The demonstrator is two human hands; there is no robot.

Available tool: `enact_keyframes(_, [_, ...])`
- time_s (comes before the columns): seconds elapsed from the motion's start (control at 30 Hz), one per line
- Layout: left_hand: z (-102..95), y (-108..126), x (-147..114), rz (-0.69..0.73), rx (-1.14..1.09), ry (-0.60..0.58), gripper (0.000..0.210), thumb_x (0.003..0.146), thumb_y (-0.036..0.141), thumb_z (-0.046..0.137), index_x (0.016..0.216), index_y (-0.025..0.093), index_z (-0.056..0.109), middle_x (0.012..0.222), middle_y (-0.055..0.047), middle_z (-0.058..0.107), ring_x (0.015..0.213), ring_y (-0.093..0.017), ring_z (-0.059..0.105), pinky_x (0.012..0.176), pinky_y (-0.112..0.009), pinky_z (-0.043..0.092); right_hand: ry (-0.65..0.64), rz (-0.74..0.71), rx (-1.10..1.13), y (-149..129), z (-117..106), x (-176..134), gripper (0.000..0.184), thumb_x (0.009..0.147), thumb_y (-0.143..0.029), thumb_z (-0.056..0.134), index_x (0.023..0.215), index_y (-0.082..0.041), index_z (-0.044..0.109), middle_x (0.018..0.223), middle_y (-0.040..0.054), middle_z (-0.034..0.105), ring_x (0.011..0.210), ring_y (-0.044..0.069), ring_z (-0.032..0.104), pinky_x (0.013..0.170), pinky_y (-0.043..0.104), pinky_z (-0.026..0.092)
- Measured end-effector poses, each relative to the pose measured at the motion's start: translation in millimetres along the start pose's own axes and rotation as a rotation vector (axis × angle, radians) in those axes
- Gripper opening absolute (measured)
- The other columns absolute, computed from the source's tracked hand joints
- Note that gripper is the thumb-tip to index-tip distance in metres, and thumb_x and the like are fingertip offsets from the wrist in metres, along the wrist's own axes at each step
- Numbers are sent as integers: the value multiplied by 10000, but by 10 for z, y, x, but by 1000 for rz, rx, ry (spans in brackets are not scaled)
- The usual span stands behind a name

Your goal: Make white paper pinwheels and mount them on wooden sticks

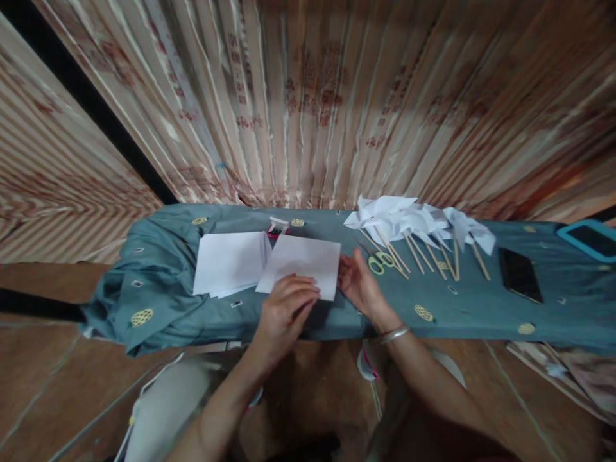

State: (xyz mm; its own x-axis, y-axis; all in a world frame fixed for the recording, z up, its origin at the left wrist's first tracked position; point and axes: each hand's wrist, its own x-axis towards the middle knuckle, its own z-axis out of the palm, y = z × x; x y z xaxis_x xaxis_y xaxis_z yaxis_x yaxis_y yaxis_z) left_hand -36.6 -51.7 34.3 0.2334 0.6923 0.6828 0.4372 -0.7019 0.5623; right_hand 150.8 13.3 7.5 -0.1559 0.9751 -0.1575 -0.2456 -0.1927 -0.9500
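A white sheet of paper lies slightly askew in front of me, overlapping the right side of a stack of white paper. My left hand is at the sheet's near edge, fingers curled over the top and thumb close below, closed on it. At the right edge, my right hand is turned partly palm up, thumb apart from the fingers; the fingertips are close to the paper, and contact is hard to make out. Green-handled scissors lie just beyond my right hand. A small red and white box sits behind the sheet.
Several white paper pinwheels on wooden sticks lie at the back right. A dark phone and a blue-framed tablet are farther right. The narrow table has a green patterned cloth; a striped curtain hangs behind.
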Motion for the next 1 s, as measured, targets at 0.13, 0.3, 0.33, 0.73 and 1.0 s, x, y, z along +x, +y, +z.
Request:
enact_keyframes(0.13, [458,10,-213,128,62,-212,131,910,137,565,945,183,683,914,-44,757,1014,-195,681,1022,-462,479,183,48,67,-118,-357,-27,507,667,-648,708,865,-182,683,667,30,705,651,189,676,536,265,512])
enact_keyframes(0.3, [732,-41,-325,146,103,-365,187,918,121,528,1020,177,674,1006,-66,742,1050,-196,653,1040,-468,464,304,-9,-153,28,-785,-58,531,538,-404,837,984,-169,671,637,-14,691,529,143,602,523,266,480])
enact_keyframes(0.33, [751,-46,-314,140,119,-378,198,915,126,532,1055,165,666,1054,-85,733,1067,-209,644,1032,-477,470,300,-26,-216,61,-848,-70,534,566,-420,814,1012,-167,669,677,6,710,549,157,618,537,285,494])
enact_keyframes(0.73, [637,-219,-48,-220,-47,-262,244,951,254,488,967,173,717,933,-73,759,861,-179,714,807,-289,568,-28,-443,-990,-244,-802,-518,429,890,-466,583,1240,-220,618,1342,108,615,1275,247,548,1093,428,407])
enact_keyframes(1.0, [616,-305,135,-442,-108,-173,306,902,343,544,1088,159,703,1063,-94,754,965,-219,712,864,-330,567,35,-226,-956,-50,-648,-433,260,896,-395,581,979,-203,737,844,41,761,735,216,694,718,316,537])
